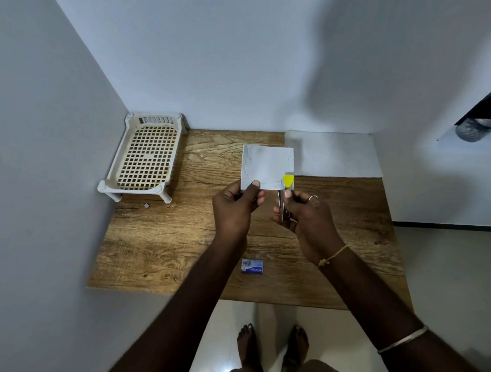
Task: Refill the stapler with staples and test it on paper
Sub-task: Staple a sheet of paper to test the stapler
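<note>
Testing now, I pinch the small white paper sheet in my left hand and should squeeze the yellow-tipped metal stapler, clamped in my right hand, squarely over the sheet's near right corner.

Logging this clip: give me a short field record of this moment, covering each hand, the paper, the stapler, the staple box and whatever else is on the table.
left hand: pinches the lower left corner of the folded paper
right hand: grips the stapler, nose at the paper's lower right edge
folded paper: held above the table; rows of staples already along its edges
stapler: metal body, yellow tip over the paper
staple box: blue, lying on the table near the front edge
white rack: far left corner
flat sheet: lying at far right
table: wood grain
</note>
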{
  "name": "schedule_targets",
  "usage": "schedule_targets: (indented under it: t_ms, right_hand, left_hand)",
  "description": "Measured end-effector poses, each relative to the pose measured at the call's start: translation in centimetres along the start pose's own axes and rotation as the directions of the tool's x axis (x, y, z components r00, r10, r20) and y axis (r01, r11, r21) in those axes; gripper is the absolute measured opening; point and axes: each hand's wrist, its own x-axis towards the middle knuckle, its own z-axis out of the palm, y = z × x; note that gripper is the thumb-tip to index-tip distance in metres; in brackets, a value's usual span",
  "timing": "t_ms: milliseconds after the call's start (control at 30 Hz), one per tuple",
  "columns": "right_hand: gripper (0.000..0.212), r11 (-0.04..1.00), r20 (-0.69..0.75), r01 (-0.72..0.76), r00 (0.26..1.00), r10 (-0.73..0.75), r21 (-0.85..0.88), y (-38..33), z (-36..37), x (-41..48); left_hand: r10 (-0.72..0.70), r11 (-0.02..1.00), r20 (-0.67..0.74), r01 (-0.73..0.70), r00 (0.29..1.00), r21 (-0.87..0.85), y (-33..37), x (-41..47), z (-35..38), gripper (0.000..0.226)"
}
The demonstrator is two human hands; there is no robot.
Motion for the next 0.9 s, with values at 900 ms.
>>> schedule_targets:
  t_ms: [900]
  right_hand:
    - [0.012, 0.991, -0.173, -0.051, 0.984, 0.029, -0.123, 0.0, 1.1, 0.1]
  left_hand:
    - [-0.068, 0.978, 0.063, 0.080, 0.996, -0.195, -2.0, -1.7, 2.9, 0.043]
